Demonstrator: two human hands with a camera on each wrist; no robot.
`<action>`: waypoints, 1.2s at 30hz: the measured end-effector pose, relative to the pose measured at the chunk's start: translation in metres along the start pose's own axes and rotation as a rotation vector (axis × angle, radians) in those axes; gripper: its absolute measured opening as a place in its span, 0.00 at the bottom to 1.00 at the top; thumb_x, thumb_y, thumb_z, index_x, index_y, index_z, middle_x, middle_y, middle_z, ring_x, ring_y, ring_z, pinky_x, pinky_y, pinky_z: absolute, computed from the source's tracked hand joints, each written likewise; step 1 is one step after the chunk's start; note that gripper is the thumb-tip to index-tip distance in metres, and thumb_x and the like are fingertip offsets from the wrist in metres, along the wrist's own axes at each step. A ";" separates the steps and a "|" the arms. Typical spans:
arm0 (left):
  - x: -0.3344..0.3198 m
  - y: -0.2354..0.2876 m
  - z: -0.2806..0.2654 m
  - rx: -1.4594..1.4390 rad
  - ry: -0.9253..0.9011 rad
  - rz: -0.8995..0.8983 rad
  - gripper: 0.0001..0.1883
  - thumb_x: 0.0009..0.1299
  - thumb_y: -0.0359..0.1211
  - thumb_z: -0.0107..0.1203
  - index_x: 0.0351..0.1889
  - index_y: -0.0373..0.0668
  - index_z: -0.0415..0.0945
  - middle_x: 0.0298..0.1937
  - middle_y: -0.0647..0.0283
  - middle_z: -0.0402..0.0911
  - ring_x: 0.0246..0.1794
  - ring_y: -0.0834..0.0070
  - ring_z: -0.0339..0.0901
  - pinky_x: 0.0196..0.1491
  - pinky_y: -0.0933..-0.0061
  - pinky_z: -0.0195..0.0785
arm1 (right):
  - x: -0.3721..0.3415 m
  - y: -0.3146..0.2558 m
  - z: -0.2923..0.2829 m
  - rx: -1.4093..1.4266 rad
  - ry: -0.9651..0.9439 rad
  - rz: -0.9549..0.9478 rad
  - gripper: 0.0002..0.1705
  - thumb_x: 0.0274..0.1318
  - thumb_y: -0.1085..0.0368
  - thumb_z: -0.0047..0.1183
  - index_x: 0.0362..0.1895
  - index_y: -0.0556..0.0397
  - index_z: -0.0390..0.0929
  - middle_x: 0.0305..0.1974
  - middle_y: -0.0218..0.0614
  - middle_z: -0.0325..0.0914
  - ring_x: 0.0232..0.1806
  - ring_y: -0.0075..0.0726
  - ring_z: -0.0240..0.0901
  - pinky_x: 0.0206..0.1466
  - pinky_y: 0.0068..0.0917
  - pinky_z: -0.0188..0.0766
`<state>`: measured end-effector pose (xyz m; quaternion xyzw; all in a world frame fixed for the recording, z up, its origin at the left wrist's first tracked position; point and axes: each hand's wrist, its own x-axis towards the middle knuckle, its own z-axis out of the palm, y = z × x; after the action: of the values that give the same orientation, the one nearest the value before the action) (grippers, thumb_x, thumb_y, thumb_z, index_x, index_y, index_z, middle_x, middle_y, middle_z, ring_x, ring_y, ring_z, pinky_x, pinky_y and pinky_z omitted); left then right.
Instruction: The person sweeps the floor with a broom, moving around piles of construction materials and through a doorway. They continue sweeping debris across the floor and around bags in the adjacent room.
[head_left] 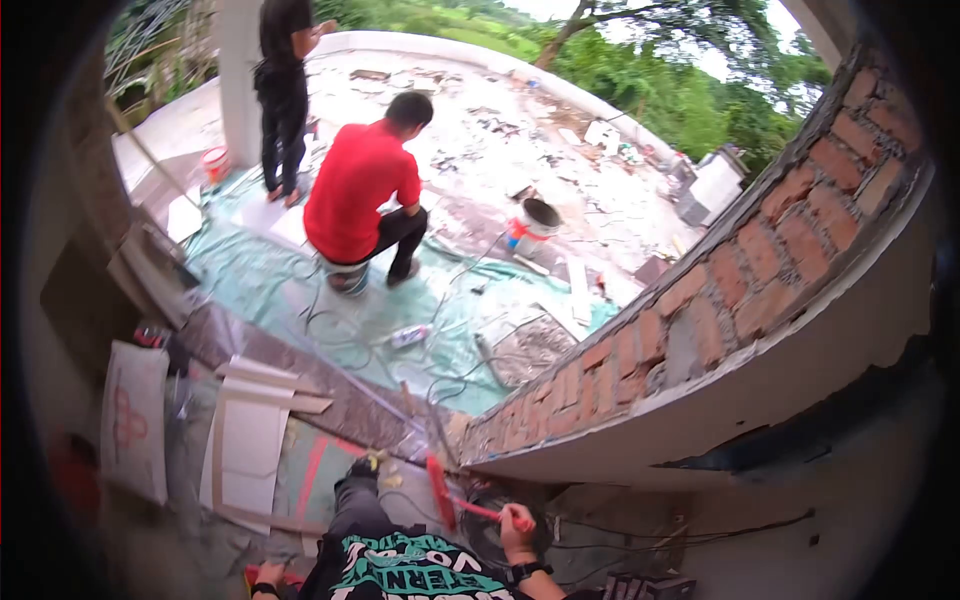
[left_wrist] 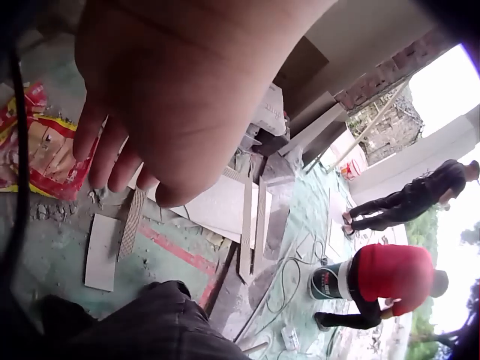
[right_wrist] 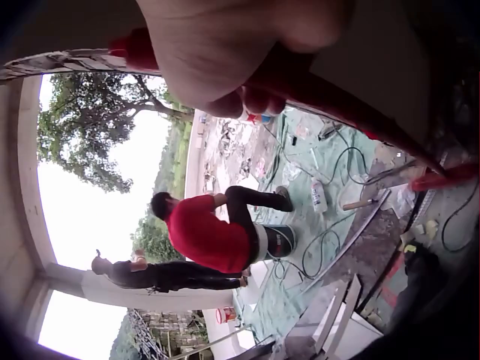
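Note:
My right hand grips the handle of a red tool, whose long red head lies away from the hand, near the wall's corner. In the right wrist view the fingers of this hand curl round the red handle; the far end is partly cut off. My left hand is low in the head view, beside something red. The left wrist view shows this hand with loosely bent fingers, holding nothing visible, above the floor and near a red and yellow bag.
Pale boards and a white sack lie at the left. A brick wall edge rises at the right. Beyond the sill, a person in red sits on a bucket and another stands. Cables cross the green sheet.

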<state>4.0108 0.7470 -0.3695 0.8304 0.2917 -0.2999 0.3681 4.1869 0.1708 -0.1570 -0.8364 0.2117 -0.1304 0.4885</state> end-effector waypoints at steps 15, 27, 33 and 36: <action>0.290 0.500 -0.186 0.067 0.331 0.494 0.13 0.54 0.36 0.49 0.30 0.34 0.73 0.32 0.46 0.76 0.38 0.52 0.73 0.43 0.61 0.65 | 0.091 -0.054 0.050 0.207 0.338 0.316 0.04 0.51 0.70 0.47 0.32 0.57 0.71 0.25 0.36 0.75 0.27 0.28 0.74 0.33 0.23 0.70; 0.289 0.578 -0.101 0.759 -0.415 0.616 0.22 0.54 0.47 0.50 0.39 0.40 0.77 0.40 0.50 0.76 0.45 0.57 0.72 0.49 0.64 0.64 | -0.018 0.010 0.053 -0.109 0.811 0.350 0.08 0.49 0.63 0.46 0.29 0.54 0.71 0.23 0.38 0.75 0.26 0.35 0.72 0.34 0.29 0.67; 0.316 0.514 -0.122 0.667 -0.181 0.539 0.20 0.51 0.44 0.50 0.34 0.38 0.78 0.37 0.48 0.77 0.42 0.55 0.73 0.47 0.64 0.66 | -0.063 -0.014 0.024 -0.012 1.080 0.398 0.10 0.41 0.62 0.47 0.22 0.55 0.75 0.23 0.36 0.77 0.26 0.33 0.70 0.34 0.30 0.66; 0.306 0.488 -0.141 0.526 -0.265 0.508 0.19 0.50 0.43 0.50 0.31 0.38 0.78 0.35 0.47 0.77 0.40 0.55 0.74 0.46 0.64 0.67 | -0.053 0.022 0.015 0.409 1.032 0.452 0.02 0.51 0.72 0.43 0.31 0.55 0.65 0.21 0.36 0.70 0.26 0.30 0.71 0.37 0.27 0.68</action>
<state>4.5940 0.6661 -0.2969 0.8962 -0.0603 -0.3684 0.2399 4.1412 0.1979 -0.1843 -0.4882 0.5649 -0.4506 0.4893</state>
